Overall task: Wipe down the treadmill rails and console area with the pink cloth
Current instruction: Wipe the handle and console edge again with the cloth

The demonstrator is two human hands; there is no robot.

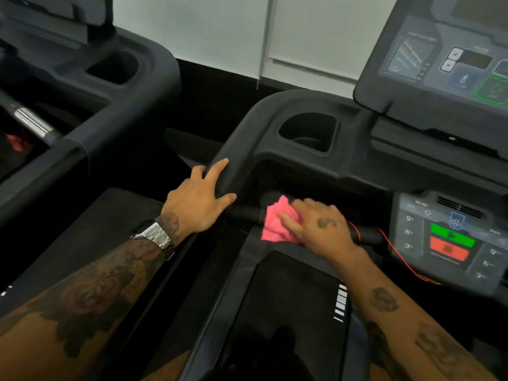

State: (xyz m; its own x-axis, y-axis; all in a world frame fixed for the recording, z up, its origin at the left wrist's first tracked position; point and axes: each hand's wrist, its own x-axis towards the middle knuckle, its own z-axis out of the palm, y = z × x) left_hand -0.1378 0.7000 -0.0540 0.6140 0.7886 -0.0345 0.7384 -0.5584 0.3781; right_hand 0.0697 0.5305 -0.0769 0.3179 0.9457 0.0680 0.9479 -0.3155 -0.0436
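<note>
The pink cloth (276, 222) is bunched over the black horizontal handlebar (244, 213) in front of the console. My right hand (316, 226) grips the cloth around that bar, fingers curled over it. My left hand (200, 200) holds the treadmill's black left side rail (239, 158), thumb on the inner side and fingers over the top. The control panel (450, 240) with green and red buttons sits right of the bar. The upper display console (450, 59) is at top right.
A cup holder (308, 133) is recessed in the console top. A red safety cord (398, 251) runs from the bar across the control panel. The running belt (286, 312) lies below. A second treadmill (90, 86) stands to the left, with a white wall (220, 31) behind.
</note>
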